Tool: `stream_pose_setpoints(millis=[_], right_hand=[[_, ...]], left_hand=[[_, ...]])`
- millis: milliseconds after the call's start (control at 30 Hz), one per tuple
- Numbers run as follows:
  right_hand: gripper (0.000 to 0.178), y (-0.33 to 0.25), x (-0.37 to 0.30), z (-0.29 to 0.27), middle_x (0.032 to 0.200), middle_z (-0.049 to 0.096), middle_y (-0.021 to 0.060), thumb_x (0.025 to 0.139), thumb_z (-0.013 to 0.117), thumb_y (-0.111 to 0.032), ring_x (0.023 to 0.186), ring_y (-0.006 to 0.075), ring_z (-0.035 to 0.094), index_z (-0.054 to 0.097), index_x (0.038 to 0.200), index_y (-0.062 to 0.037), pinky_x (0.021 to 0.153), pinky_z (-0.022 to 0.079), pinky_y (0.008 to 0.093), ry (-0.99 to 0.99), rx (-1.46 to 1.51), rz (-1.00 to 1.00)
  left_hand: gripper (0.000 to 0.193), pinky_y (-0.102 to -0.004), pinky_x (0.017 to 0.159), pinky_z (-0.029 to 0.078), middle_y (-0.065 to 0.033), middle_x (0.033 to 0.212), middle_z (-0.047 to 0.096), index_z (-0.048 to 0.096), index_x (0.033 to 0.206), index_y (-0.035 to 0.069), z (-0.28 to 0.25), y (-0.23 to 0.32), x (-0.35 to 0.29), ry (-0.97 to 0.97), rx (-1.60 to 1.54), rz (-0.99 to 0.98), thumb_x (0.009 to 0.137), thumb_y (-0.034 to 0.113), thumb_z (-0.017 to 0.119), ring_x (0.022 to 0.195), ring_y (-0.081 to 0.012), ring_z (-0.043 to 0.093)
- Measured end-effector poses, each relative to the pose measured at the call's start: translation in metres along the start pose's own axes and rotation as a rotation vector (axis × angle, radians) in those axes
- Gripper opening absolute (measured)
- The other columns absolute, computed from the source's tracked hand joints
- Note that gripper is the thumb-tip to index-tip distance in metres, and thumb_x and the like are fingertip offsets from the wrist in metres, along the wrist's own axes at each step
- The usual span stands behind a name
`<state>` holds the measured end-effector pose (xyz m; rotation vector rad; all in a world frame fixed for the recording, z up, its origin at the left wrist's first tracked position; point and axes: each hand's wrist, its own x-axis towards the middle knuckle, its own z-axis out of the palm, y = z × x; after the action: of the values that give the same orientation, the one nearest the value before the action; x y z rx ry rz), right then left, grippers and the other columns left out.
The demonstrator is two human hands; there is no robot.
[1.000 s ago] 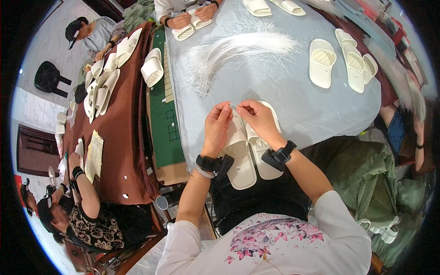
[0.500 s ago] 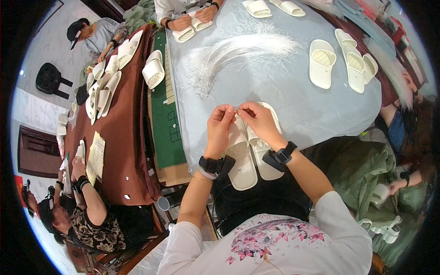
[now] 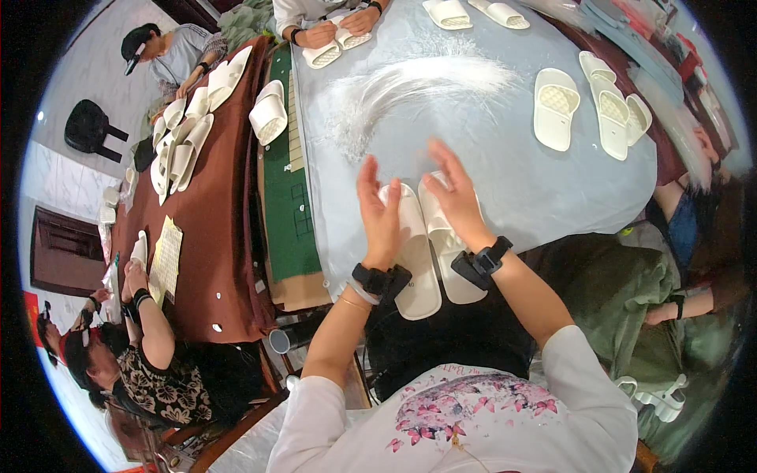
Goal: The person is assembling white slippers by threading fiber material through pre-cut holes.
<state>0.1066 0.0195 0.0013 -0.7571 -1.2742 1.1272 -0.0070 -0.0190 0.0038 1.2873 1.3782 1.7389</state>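
A pair of cream slippers lies side by side at the table's near edge, toes pointing away from me, the left slipper (image 3: 418,288) and the right slipper (image 3: 464,276) close together. My left hand (image 3: 378,213) is over the outer side of the left slipper, fingers stretched and apart. Over the right slipper, my right hand (image 3: 456,201) is likewise open, its fingertips smeared by motion. Nothing shows in either hand. Both palms partly cover the slippers' straps. Beyond my fingertips a loose bundle of thin white strands (image 3: 430,83) is spread over the grey-blue table cover (image 3: 497,189).
More slippers stand at the right, including a single slipper (image 3: 556,110). A co-worker's hands (image 3: 319,35) handle another pair at the far side. Left are a green mat (image 3: 288,197) and a brown-covered table (image 3: 213,260) with slippers and a paper sheet (image 3: 167,260).
My fingertips were pinched together over the slippers' toe end. Now the hands have parted and the fingers have opened.
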Motion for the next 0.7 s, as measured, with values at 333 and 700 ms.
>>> stream_pose_setpoints(millis=[333, 700], right_hand=[[0.024, -0.161, -0.028, -0.067, 0.101, 0.049, 0.0069, 0.081, 0.052, -0.012, 0.092, 0.021, 0.048, 0.051, 0.102, -0.0003, 0.083, 0.038, 0.0315, 0.149, -0.006, -0.322], [0.032, -0.265, -0.007, -0.098, 0.096, 0.042, 0.0125, 0.08, 0.056, -0.021, 0.085, 0.0228, 0.047, 0.044, 0.103, -0.0024, 0.081, 0.042, 0.0388, -0.327, -0.27, -0.959]], left_hand=[[0.037, -0.03, 0.079, 0.041, -0.0085, 0.111, 0.05, 0.045, 0.117, 0.0, -0.054, 0.15, -0.006, 0.186, -0.076, 0.123, 0.089, 0.023, 0.048, 0.094, -0.0197, 0.054], [0.03, -0.0368, 0.076, 0.039, -0.0155, 0.097, 0.051, 0.051, 0.099, -0.001, -0.114, 0.228, -0.03, -0.214, -0.319, 0.615, 0.087, 0.025, 0.045, 0.085, -0.0269, 0.049]])
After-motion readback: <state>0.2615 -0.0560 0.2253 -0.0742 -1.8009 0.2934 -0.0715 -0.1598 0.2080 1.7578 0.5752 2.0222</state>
